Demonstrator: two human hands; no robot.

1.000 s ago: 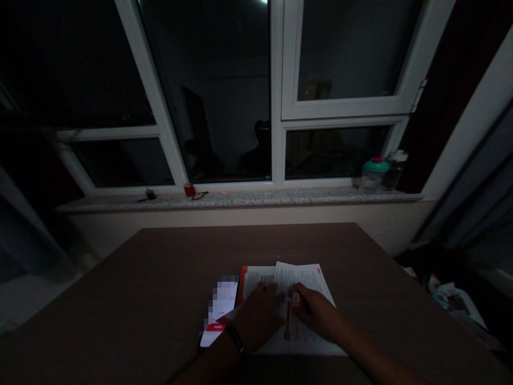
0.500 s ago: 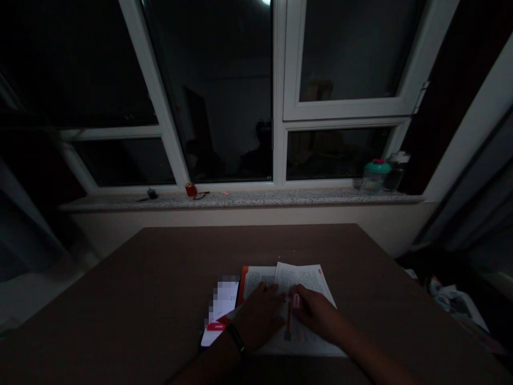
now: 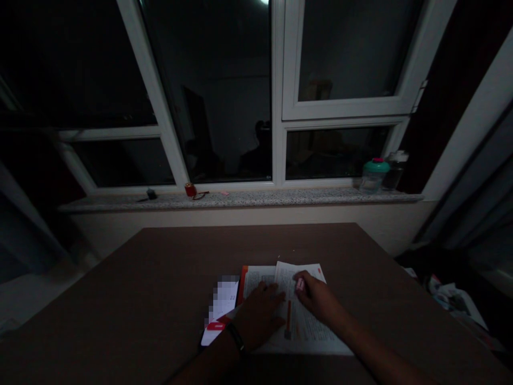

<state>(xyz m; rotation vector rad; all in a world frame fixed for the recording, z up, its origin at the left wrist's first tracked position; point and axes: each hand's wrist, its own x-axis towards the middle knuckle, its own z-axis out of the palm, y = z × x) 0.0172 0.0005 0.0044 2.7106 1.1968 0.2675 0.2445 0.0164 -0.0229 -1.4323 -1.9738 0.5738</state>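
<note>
Left hand lies flat, fingers spread and holding nothing, on the left page of the open book, pinning it to the table. Right hand rests on the right page nearer the top, fingers closed around a small pink object that is too dim to identify. An orange pen lies along the book's gutter between the two hands. Just left of the book sits a white card with a red mark. On the windowsill behind stand a teal-lidded jar and a small red item.
</note>
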